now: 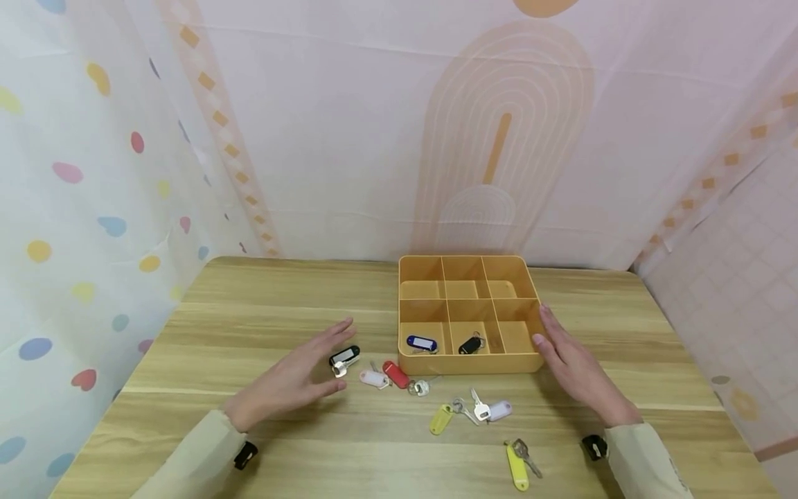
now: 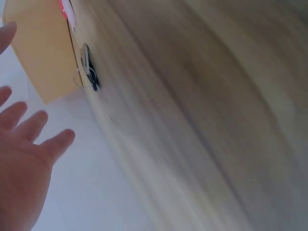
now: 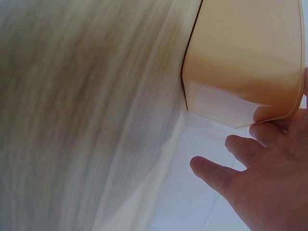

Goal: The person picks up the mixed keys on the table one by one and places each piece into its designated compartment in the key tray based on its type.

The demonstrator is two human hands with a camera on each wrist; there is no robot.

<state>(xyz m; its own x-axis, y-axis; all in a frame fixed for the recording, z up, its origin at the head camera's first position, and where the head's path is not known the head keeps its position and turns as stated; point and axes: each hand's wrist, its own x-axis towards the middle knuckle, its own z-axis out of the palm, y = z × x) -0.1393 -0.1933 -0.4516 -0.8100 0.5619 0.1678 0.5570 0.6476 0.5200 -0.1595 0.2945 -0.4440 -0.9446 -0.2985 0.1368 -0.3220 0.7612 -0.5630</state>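
An orange six-compartment organizer box (image 1: pixel 470 364) sits on the table, with a blue key tag (image 1: pixel 422 343) in its front left compartment and a black key tag (image 1: pixel 471 344) in the front middle one. My right hand (image 1: pixel 576 371) touches the box's right side with its fingers extended. Held over the table left of the box, my left hand (image 1: pixel 289 381) is empty, its fingers spread. Closest to it lies a black-framed key tag (image 1: pixel 344 356) with a key. A white tag (image 1: pixel 374 378) and a red tag (image 1: pixel 395 375) lie between that and the box.
In front of the box are a yellow tag (image 1: pixel 441 419) with a key, a pale purple tag (image 1: pixel 499 410) with a key, and another yellow tag (image 1: pixel 517 468) with a key nearer the front. Patterned curtains (image 1: pixel 349 138) hang behind the table (image 1: pixel 249 305) and at both sides.
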